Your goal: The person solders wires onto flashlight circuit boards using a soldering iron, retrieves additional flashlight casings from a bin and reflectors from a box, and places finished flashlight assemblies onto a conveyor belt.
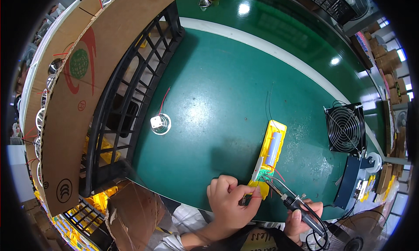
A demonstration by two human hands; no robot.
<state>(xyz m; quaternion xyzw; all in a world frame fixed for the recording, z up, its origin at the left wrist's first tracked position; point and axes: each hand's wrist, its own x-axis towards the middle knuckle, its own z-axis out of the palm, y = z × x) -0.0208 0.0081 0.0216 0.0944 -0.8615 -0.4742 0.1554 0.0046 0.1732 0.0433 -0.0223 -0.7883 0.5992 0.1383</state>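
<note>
My left hand (231,198) is closed in a pinch at the near end of a yellow plastic housing (280,128), with a short red wire (256,197) at its fingertips. The open housing lies lengthwise on the green bench, holding a lilac cylindrical battery (273,148) and a small green circuit board (264,175). My right hand (301,217) is wrapped round the dark handle of a soldering iron (307,215). The iron's tip meets the board, and a thin curved metal tube runs beside it. Two thin dark wires stretch from the housing's far end.
A round clear reflector lamp (160,123) with a red wire sits left on the bench (209,76). A black crate (126,102) and a cardboard box (83,76) line the left side. At the right stand a black fan (345,128) and a solder spool (374,162).
</note>
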